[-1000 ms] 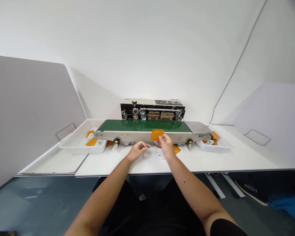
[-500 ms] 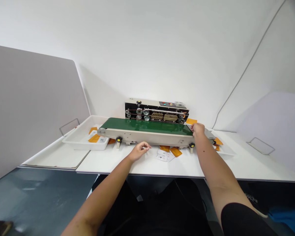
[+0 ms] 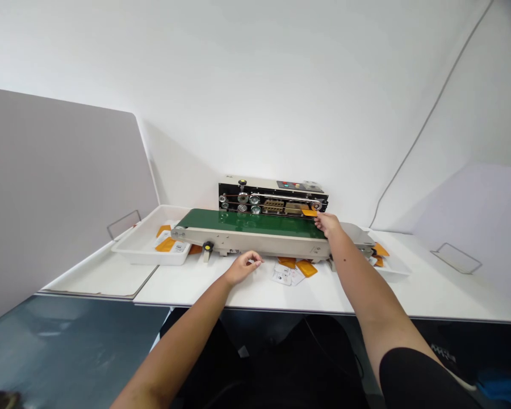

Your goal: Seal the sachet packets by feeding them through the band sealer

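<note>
My right hand (image 3: 327, 223) pinches a small orange packet (image 3: 309, 213) by its near end. The packet lies at the right part of the sealing rollers of a band sealing machine (image 3: 276, 199), above the green conveyor belt (image 3: 247, 221). My left hand (image 3: 242, 267) rests on the white table in front of the conveyor, loosely curled, with a gap between thumb and fingers and nothing held. To its right, several orange and white packets (image 3: 306, 268) lie partly under the conveyor's front edge.
A white tray (image 3: 128, 244) with orange and white packets stands at the conveyor's left end. Another white tray (image 3: 396, 267) with packets sits partly under its right end. Black knobs (image 3: 208, 246) stick out at the conveyor's front. Grey panels (image 3: 68, 182) stand at the sides.
My right hand has moved left along the machine with the orange packet, bringing it from beyond the machine's right end to the rollers. My left hand has curled slightly and stays in place.
</note>
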The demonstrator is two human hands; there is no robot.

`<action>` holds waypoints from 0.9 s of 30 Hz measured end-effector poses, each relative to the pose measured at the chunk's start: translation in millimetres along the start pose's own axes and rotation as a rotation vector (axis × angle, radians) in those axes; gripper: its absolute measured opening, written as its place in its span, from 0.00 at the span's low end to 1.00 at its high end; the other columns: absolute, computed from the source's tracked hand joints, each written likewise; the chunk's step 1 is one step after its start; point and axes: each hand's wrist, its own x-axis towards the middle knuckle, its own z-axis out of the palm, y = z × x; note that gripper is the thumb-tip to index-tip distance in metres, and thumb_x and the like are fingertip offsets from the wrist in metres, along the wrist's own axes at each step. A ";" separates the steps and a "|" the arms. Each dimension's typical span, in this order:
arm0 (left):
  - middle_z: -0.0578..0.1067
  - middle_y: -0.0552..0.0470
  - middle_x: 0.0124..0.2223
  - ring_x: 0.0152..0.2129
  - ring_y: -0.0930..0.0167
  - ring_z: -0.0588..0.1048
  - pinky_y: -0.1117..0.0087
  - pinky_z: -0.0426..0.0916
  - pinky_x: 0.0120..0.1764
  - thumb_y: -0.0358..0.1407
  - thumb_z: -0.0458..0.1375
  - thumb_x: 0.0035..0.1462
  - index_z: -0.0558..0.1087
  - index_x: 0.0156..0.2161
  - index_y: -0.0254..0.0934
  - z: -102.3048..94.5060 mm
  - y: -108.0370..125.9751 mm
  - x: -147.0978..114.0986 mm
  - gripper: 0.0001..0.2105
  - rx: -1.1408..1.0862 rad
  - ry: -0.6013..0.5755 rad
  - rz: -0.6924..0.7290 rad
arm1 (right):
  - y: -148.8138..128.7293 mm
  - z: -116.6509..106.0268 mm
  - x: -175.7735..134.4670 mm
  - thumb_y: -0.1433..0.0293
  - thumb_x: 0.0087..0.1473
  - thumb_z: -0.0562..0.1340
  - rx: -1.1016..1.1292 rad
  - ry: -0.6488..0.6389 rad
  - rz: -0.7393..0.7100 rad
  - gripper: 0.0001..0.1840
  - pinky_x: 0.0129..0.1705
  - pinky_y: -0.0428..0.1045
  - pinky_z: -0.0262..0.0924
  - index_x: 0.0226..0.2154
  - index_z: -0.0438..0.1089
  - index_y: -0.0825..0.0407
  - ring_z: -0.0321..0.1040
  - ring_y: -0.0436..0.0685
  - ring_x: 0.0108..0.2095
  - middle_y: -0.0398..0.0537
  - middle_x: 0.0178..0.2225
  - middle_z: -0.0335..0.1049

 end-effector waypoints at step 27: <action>0.71 0.54 0.31 0.25 0.73 0.67 0.73 0.61 0.31 0.45 0.60 0.58 0.73 0.38 0.36 10.0 1.1 4.8 0.13 0.227 -0.068 -0.041 | 147.6 -19.5 -184.8 0.75 0.60 0.55 -0.915 -0.144 -0.878 0.14 0.45 0.55 0.56 0.33 0.75 0.50 0.65 0.62 0.39 0.52 0.33 0.74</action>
